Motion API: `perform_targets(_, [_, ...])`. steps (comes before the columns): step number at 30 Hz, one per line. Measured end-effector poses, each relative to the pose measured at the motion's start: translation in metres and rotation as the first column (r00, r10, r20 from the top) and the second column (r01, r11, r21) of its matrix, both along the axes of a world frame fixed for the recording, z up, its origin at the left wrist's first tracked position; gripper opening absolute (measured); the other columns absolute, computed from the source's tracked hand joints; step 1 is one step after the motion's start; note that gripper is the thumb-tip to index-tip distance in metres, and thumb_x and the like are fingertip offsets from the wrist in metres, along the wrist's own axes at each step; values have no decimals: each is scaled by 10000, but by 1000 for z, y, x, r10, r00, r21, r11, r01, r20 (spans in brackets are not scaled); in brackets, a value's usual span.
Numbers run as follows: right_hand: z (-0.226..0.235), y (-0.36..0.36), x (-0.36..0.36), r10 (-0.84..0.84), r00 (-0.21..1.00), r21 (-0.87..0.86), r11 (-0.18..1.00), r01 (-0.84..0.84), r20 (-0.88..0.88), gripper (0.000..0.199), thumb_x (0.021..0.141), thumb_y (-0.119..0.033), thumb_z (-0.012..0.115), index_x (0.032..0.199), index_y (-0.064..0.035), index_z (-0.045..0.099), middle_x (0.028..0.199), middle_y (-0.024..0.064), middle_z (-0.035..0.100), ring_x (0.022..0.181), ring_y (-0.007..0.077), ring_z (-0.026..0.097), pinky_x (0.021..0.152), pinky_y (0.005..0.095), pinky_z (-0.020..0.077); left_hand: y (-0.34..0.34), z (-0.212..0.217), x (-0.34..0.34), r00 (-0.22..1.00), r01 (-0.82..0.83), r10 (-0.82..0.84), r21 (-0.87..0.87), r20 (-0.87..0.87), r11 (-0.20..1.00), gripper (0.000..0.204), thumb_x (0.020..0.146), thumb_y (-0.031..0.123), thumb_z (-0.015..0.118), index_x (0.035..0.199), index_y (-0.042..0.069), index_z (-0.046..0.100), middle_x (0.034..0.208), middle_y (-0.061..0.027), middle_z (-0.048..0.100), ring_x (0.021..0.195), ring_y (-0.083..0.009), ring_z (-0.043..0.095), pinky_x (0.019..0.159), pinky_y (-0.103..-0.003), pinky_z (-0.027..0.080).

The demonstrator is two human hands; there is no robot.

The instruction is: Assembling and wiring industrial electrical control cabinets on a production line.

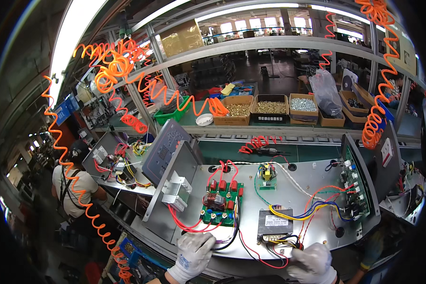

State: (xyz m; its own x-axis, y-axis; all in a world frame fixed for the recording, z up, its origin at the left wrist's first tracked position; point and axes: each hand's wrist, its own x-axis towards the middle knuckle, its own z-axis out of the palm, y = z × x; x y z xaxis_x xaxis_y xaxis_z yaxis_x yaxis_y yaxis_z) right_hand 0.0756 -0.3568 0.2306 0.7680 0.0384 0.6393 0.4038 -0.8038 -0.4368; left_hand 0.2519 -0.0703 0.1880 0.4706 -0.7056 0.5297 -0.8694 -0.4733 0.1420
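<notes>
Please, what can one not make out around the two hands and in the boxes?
Head view, all items:
Left hand: whether its fingertips grip the wires; its back hides this.
Right hand: what it holds, if anything; its back hides this.
Left forearm: cut off by the lower edge.
Silvery pieces: too small to name.
</notes>
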Motion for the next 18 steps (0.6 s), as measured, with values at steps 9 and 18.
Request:
perform_targets(9, [-12,2,30,-36,970,-218,976,-18,-241,117,755,-241,696,811,-143,670,530,37,553,462,231,567,424,355,418,-4,10,-5,997,-54,55,-14,55,998,349,616,89,621,964,59,623,941,-64,635,850,-272,600,755,-411,436])
perform_targets(18, [7,-11,-37,-268,963,-133,954,270,31,275,823,-179,618,1048,-21,622,906,124,649,770,265,635,680,388,492,50,35,-30,920,-289,349,-290,181,912,550,773,38,520,1315,-29,459,1336,-213,482,1242,-362,474,1065,-448,335])
